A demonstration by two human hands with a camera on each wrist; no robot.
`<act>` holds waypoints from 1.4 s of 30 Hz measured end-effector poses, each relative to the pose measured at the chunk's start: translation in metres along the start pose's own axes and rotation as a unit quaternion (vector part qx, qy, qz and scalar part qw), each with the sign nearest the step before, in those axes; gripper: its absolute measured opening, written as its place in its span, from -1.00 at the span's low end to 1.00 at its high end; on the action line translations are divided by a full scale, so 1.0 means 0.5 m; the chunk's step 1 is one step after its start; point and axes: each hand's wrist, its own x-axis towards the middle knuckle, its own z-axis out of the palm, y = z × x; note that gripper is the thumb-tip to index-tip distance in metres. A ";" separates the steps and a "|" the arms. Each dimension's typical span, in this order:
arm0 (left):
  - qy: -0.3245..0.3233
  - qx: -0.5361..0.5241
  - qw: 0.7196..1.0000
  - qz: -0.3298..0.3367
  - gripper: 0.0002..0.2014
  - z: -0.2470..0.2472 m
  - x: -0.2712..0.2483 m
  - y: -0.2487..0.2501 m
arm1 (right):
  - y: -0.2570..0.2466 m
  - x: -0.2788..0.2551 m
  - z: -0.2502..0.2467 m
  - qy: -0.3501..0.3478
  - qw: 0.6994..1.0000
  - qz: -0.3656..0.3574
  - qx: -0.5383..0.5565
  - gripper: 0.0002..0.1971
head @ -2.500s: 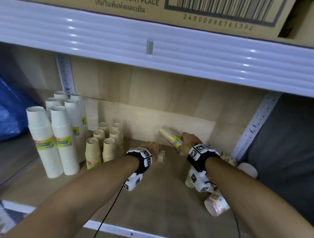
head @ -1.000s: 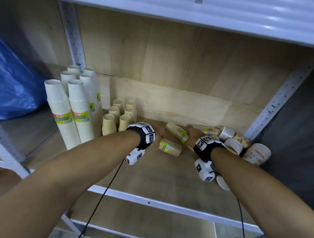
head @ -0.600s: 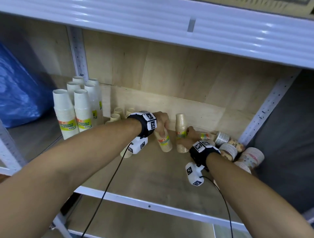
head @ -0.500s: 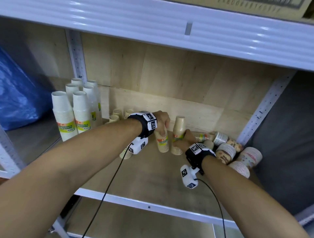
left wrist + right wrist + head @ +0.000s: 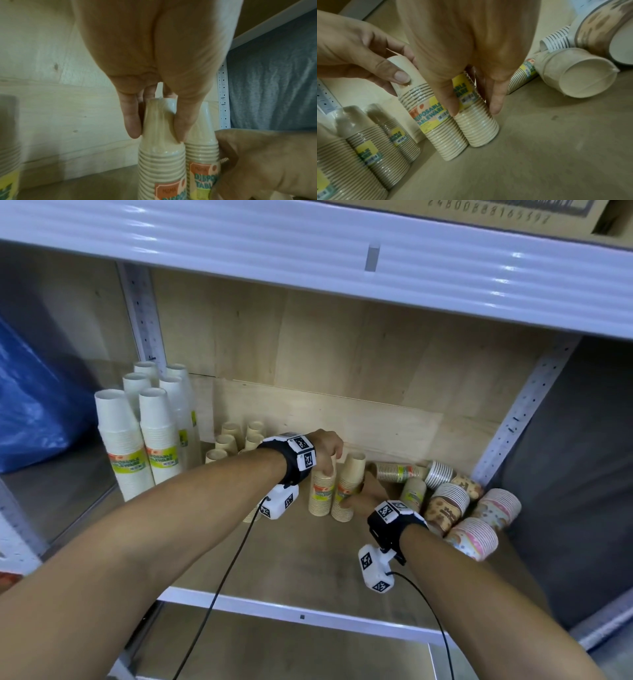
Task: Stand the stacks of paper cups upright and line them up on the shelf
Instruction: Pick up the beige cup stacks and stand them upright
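Two held stacks (image 5: 436, 121) labelled "DISPOSABLE TABLEWARE", upright, touching.

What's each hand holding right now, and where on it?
Left hand grips one tan cup stack at its top; right hand grips the neighbouring tan stack around its labelled middle.
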 end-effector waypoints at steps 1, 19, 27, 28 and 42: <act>0.005 0.000 1.000 0.001 -0.58 -0.004 0.000 0.001 | -0.007 -0.004 -0.004 0.000 1.000 0.002 0.001 -0.22; 0.039 -0.005 0.999 -0.011 -0.69 -0.022 -0.006 0.025 | -0.141 -0.057 -0.107 0.046 0.975 -0.118 -0.182 -0.61; 0.031 0.018 0.999 0.012 -0.66 -0.023 -0.013 0.026 | -0.159 -0.061 -0.107 0.043 0.964 -0.123 -0.233 -0.63; 0.028 0.024 0.999 0.011 -0.65 -0.026 -0.016 0.026 | -0.162 -0.062 -0.108 0.040 0.962 -0.123 -0.239 -0.63; -0.095 0.038 0.993 -0.059 -0.67 -0.114 -0.137 0.007 | -0.288 -0.117 -0.076 -0.118 0.935 -0.140 -0.305 -0.68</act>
